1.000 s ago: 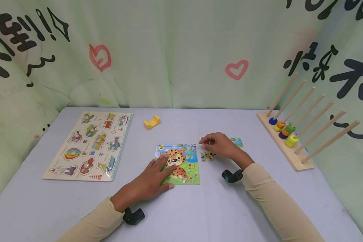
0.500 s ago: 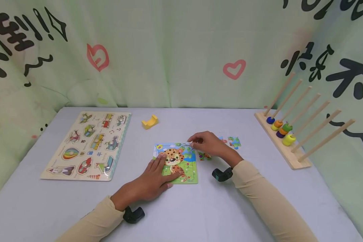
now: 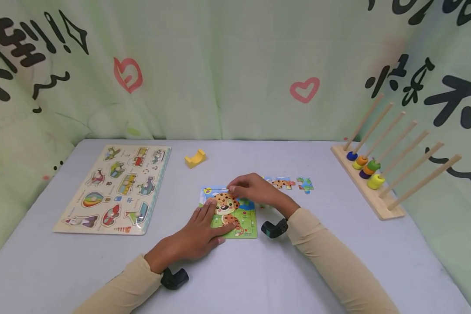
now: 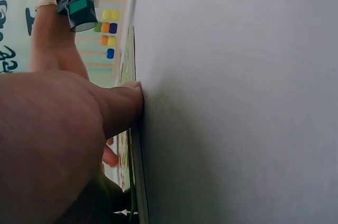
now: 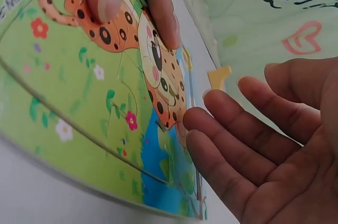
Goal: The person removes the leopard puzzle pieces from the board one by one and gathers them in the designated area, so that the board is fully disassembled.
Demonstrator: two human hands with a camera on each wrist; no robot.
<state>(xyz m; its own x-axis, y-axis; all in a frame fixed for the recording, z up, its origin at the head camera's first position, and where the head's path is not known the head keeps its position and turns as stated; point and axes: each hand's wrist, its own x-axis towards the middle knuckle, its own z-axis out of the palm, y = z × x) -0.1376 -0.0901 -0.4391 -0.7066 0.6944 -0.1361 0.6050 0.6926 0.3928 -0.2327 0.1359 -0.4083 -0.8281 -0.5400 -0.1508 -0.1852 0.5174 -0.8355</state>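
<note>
A leopard jigsaw puzzle (image 3: 248,221) in a green and blue frame lies flat at the middle of the table. My left hand (image 3: 198,235) rests spread over its left side, fingers on the leopard picture and thumb near the lower edge. My right hand (image 3: 255,189) is at the upper edge of the puzzle. In the right wrist view, the right hand's fingers (image 5: 232,155) are loosely bent, with tips right at the leopard's head and the thumb apart; no piece shows between them. Loose leopard puzzle pieces (image 3: 282,183) lie to the right, partly hidden behind the right hand.
A wooden picture-peg board (image 3: 114,192) lies on the left. Behind the puzzle sits a yellow curved block (image 3: 195,158). On the right stands a wooden rod stand (image 3: 392,207) with several coloured beads. A printed curtain (image 3: 220,87) closes off the back.
My right hand has moved left, from the loose pieces to the puzzle's upper edge, uncovering more of those pieces. My left hand stays on the puzzle, its fingers shifted slightly.
</note>
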